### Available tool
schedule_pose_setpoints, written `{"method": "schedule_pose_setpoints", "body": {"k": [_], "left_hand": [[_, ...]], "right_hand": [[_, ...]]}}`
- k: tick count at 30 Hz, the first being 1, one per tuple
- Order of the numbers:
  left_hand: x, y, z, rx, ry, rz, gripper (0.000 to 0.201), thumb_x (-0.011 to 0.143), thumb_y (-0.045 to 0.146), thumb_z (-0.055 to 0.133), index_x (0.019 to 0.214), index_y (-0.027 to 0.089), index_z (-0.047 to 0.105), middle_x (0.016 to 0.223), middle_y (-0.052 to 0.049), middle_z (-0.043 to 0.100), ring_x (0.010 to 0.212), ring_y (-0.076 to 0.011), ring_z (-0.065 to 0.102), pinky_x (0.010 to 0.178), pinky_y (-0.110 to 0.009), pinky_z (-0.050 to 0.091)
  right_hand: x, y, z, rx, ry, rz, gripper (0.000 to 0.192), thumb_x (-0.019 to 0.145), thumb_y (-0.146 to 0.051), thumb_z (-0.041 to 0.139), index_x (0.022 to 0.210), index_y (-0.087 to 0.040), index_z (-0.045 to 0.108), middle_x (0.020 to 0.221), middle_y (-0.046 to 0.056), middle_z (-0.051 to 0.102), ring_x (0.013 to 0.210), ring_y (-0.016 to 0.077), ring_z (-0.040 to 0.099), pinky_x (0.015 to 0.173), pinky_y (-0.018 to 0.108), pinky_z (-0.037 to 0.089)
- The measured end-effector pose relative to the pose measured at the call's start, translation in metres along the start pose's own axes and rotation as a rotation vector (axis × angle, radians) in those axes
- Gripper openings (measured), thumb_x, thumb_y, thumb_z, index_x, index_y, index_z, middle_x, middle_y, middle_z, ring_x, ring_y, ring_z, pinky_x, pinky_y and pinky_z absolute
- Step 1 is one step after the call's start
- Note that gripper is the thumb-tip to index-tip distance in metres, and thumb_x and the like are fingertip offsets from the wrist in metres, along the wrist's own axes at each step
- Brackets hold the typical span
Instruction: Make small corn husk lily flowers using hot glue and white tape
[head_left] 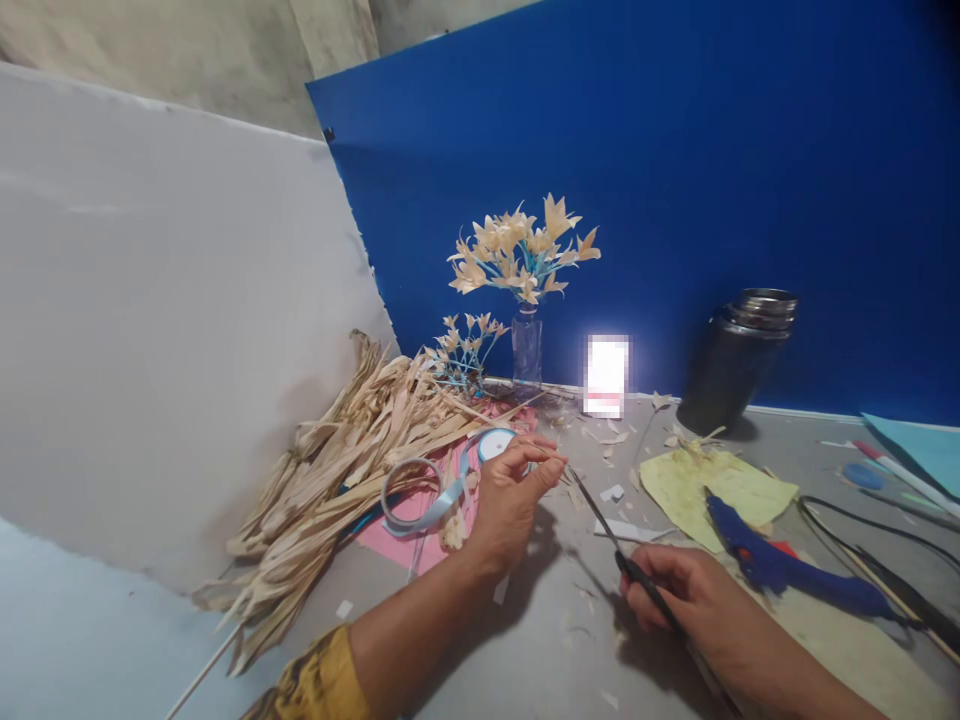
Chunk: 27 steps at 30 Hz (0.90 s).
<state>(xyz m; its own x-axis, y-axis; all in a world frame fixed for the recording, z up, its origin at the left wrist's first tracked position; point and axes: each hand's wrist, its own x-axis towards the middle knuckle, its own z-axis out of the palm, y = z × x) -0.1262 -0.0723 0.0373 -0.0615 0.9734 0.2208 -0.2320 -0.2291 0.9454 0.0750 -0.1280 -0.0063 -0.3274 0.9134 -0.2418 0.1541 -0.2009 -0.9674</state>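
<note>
The left hand (512,497) hovers over the grey table (555,620) with its fingers curled and the thumb and fingertips pinched together on a small pale strip of dried leaf (553,457), held just above the tabletop. The right hand (679,600) rests lower and nearer the viewer, closed around the dark handles of a pair of scissors (611,535). The thin blades point up and left, with their tip right beside the pinched strip; whether the blades are parted cannot be told.

Just behind the left hand lies a spool of light blue ribbon (495,443), with a loose loop of it (424,495) curling over a pink sheet (420,535). To the left of that sprawls a heap of dried leaf strips (337,470).

At the back of the table, against a blue board (675,180), stands a small glass bottle (527,350) holding a bunch of pale handmade flowers (525,250). A smaller bunch on blue stems (465,350) lies beside it. A dark metal flask (739,360) stands to the right.

Right of the scissors, a blue glue gun (787,570) lies partly on a yellow-green sheet (712,485), its black cord (877,530) trailing toward the right edge. Small scraps (611,493) litter the table around the hands. A white board (150,330) leans on the left.
</note>
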Motion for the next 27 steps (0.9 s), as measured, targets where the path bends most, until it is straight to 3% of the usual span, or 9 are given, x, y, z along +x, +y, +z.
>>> {"method": "schedule_pose_setpoints", "body": {"k": [5,10,14,20,22,25,27], "left_hand": [[-0.002,0.004,0.001,0.017,-0.016,0.059,0.006,0.075,0.025,0.081,0.070,0.021,0.080,0.098,-0.007,0.069,0.100,-0.0213,0.061,0.087,-0.030,0.048],[-0.002,0.004,0.001,-0.032,0.044,0.053,0.016,0.077,0.029,0.081,0.067,0.018,0.074,0.092,-0.005,0.070,0.089,-0.0174,0.060,0.078,-0.026,0.046],[-0.002,0.000,0.001,-0.098,0.002,-0.006,0.020,0.077,0.033,0.080,0.071,0.016,0.071,0.082,-0.004,0.070,0.070,-0.0124,0.057,0.067,-0.025,0.046],[-0.003,-0.004,0.004,-0.194,-0.099,-0.235,0.033,0.070,0.039,0.086,0.070,0.015,0.063,0.071,-0.006,0.073,0.058,-0.0138,0.063,0.058,-0.026,0.050],[-0.004,-0.005,0.005,-0.224,-0.125,-0.323,0.036,0.066,0.038,0.090,0.070,0.015,0.062,0.070,-0.005,0.073,0.056,-0.0138,0.064,0.054,-0.025,0.050],[-0.007,-0.008,0.008,-0.254,-0.159,-0.407,0.038,0.063,0.037,0.091,0.069,0.015,0.061,0.069,-0.005,0.072,0.054,-0.0124,0.063,0.051,-0.023,0.050],[-0.008,-0.010,0.009,-0.266,-0.174,-0.429,0.038,0.063,0.036,0.091,0.068,0.015,0.060,0.069,-0.004,0.072,0.053,-0.0116,0.062,0.050,-0.023,0.050]], "right_hand": [[-0.002,0.004,-0.004,-0.131,-0.009,-0.002,0.029,0.077,-0.037,0.064,0.056,-0.021,0.052,0.057,0.001,0.060,0.056,0.0143,0.051,0.054,0.028,0.035],[-0.001,0.007,-0.019,-0.717,0.219,-0.107,0.017,0.076,-0.034,0.071,0.067,-0.023,0.062,0.071,0.005,0.072,0.067,0.0230,0.063,0.061,0.032,0.036],[-0.005,0.017,-0.027,-1.040,0.350,-0.087,0.014,0.078,-0.030,0.072,0.088,-0.024,0.066,0.088,0.008,0.078,0.079,0.0300,0.072,0.064,0.032,0.038],[-0.012,0.026,-0.025,-1.289,0.288,-0.205,0.029,0.073,-0.012,0.071,0.097,-0.028,0.070,0.098,0.006,0.074,0.092,0.0303,0.072,0.069,0.032,0.044],[-0.012,0.026,-0.023,-1.324,0.270,-0.194,0.026,0.073,-0.011,0.070,0.093,-0.027,0.072,0.105,0.008,0.071,0.087,0.0282,0.072,0.065,0.031,0.043],[-0.011,0.024,-0.025,-1.294,0.210,-0.129,0.016,0.075,-0.014,0.069,0.088,-0.023,0.069,0.114,0.009,0.066,0.073,0.0207,0.068,0.060,0.029,0.037],[-0.010,0.021,-0.029,-1.194,0.149,-0.133,0.019,0.072,-0.012,0.067,0.088,-0.022,0.067,0.105,0.007,0.067,0.074,0.0196,0.066,0.063,0.028,0.036]]}}
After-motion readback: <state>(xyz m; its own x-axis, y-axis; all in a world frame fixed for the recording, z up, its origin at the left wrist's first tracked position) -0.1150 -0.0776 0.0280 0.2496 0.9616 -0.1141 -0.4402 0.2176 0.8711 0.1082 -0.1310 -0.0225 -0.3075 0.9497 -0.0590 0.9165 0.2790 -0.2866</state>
